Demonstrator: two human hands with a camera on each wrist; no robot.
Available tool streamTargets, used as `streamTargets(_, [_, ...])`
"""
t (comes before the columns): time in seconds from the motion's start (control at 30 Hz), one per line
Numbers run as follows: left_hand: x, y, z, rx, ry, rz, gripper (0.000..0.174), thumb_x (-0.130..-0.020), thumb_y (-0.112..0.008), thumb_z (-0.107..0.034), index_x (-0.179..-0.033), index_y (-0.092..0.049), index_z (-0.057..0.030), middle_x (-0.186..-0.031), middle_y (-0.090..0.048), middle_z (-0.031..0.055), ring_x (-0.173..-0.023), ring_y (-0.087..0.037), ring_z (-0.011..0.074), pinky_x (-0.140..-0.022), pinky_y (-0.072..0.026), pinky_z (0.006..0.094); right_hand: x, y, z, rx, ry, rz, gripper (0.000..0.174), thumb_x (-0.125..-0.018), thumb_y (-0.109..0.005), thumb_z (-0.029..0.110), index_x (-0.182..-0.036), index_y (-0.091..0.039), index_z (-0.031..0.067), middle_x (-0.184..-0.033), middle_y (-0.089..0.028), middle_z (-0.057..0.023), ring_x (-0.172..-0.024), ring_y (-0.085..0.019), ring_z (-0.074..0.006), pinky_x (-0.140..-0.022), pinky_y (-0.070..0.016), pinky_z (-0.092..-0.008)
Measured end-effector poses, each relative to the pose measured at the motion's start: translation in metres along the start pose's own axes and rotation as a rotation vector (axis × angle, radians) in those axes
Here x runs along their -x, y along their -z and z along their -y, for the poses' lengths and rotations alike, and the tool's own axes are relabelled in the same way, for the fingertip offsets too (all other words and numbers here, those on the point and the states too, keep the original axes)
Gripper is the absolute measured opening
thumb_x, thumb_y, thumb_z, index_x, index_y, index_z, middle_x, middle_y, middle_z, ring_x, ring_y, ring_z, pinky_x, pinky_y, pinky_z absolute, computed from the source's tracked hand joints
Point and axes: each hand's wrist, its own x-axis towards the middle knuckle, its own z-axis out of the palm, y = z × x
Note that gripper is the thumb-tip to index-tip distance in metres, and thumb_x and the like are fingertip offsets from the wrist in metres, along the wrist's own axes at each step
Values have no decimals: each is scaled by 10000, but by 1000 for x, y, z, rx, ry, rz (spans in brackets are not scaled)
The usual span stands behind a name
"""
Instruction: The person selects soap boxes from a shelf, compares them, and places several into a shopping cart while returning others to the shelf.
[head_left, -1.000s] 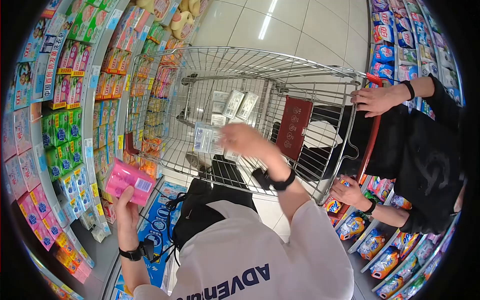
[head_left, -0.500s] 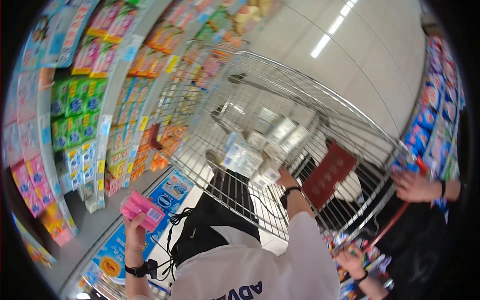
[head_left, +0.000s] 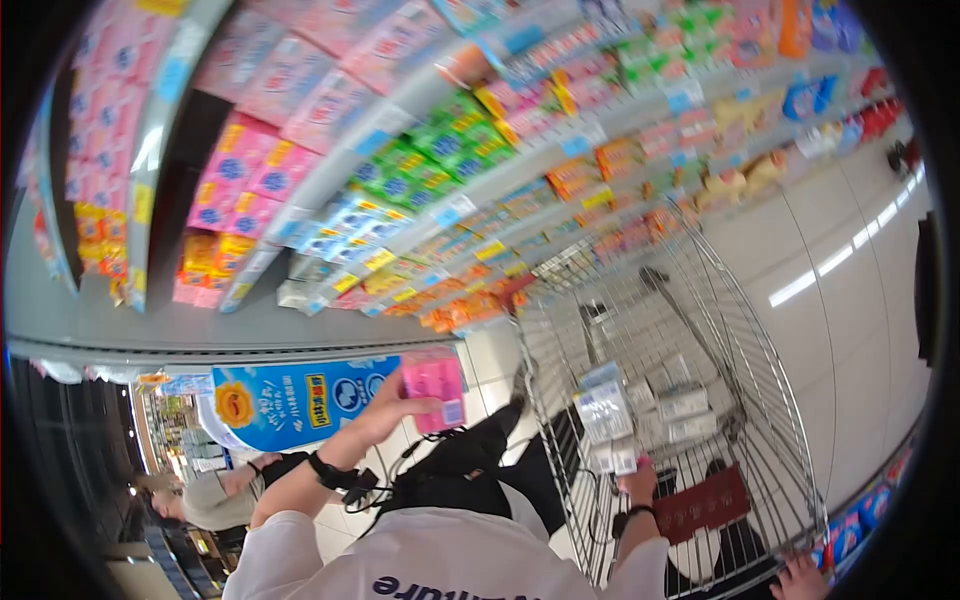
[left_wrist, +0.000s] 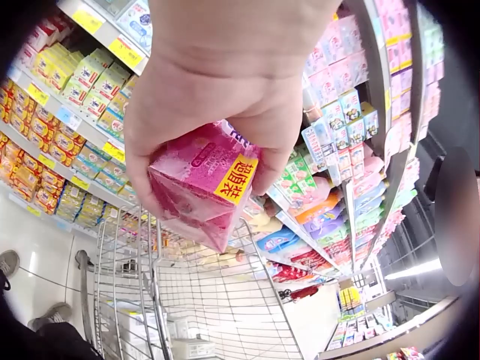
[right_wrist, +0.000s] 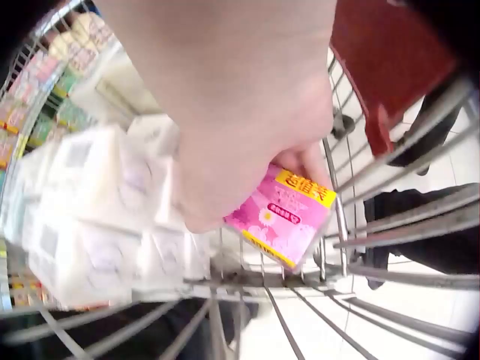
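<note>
My left hand (head_left: pixel 383 412) grips a pink wrapped pack (head_left: pixel 434 392) beside the cart, left of it in the head view. The left wrist view shows that pack (left_wrist: pixel 204 180) with a yellow label, between thumb and fingers of the hand (left_wrist: pixel 217 90). Inside the cart (head_left: pixel 790 400), my right hand (head_left: pixel 638 484) is low by the white packs (head_left: pixel 605 415). In the right wrist view the right hand (right_wrist: pixel 247 142) holds a pink pack with yellow bands (right_wrist: pixel 285 217), close to the wire side and beside white packs (right_wrist: pixel 90 180). Its fingertips are partly hidden.
Shelves of soap packs (head_left: pixel 430 150) run along the far side of the cart. Another person's hand (head_left: pixel 798 578) is at the cart's lower right end. A person in a light top (head_left: pixel 215 498) is at the lower left. Tiled floor (head_left: pixel 840 330) lies right of the cart.
The head view has swung toward the shelves. My right hand is lower beside the white packs, with a pink pack now visible in it. My left hand still grips its pink pack.
</note>
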Motion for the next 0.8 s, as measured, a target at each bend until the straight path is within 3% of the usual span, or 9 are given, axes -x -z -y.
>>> streamTargets(0.13, [11,16,-9,95,-16,16,724,-759,-754,-107,-1402,-429,-40,-1274,-607,116,-1171,-602,228,-1035,-461,384,23,73,44,79,73,-157,503,-740,-766,290,-1121,-597,8,-1032,-681,-207,-970,-666,-382,-848,-527,-448])
streamTargets(0.23, [20,30,-25,119,-146,131,768,-746,-776,-115,-1415,-408,-31,-1325,-587,151,-1204,-593,244,-1044,-460,390,38,123,68,235,-72,-369,546,-747,-775,269,-1155,-570,-31,-1066,-661,-220,-968,-660,-350,-840,-527,-416])
streamTargets(0.37, [38,47,-53,160,-280,108,824,-698,-807,-91,-1413,-399,-38,-1274,-617,127,-1133,-631,236,-1005,-487,375,75,176,96,-612,25,-385,623,-857,-674,374,-1313,-482,-3,-1172,-602,-123,-1022,-599,-245,-829,-508,-384])
streamTargets(0.43, [49,56,-69,235,-311,86,815,-688,-806,-82,-1401,-413,-43,-1254,-625,118,-1108,-639,228,-990,-494,372,148,204,191,-862,79,-352,626,-877,-652,383,-1346,-463,13,-1225,-580,-106,-1078,-579,-243,-849,-504,-385])
streamTargets(0.47, [52,61,-71,290,-334,57,805,-678,-804,-73,-1389,-427,-48,-1233,-633,108,-1083,-647,220,-975,-502,369,158,214,206,-994,295,-151,679,-883,-633,427,-1404,-431,41,-1312,-550,-107,-1184,-537,-268,-911,-492,-422])
streamTargets(0.63, [48,92,-62,417,-353,202,815,-730,-777,-135,-1445,-391,-79,-1275,-606,70,-1159,-603,201,-1000,-473,351,221,209,340,-1407,704,92,811,-854,-602,565,-1457,-378,71,-1421,-493,-180,-1246,-521,-345,-1012,-450,-485])
streamTargets(0.7, [44,102,-56,556,-354,305,788,-754,-757,-201,-1439,-392,-63,-1304,-592,103,-1174,-602,243,-1014,-478,391,216,204,364,-1565,648,321,882,-817,-610,636,-1449,-383,66,-1299,-551,-174,-1150,-559,-334,-1000,-458,-457])
streamTargets(0.77, [46,104,-56,606,-385,351,752,-784,-720,-268,-1426,-402,-42,-1326,-575,129,-1190,-592,277,-1029,-473,426,238,178,438,-1516,928,869,887,-814,-609,649,-1427,-389,47,-1073,-563,-117,-954,-562,-269,-848,-473,-409])
streamTargets(0.8, [46,106,-54,738,-400,387,754,-782,-715,-326,-1407,-420,-25,-1308,-577,153,-1149,-606,312,-976,-500,435,267,163,474,-1561,827,787,906,-796,-619,663,-1420,-394,46,-1007,-530,-97,-884,-537,-242,-796,-465,-397])
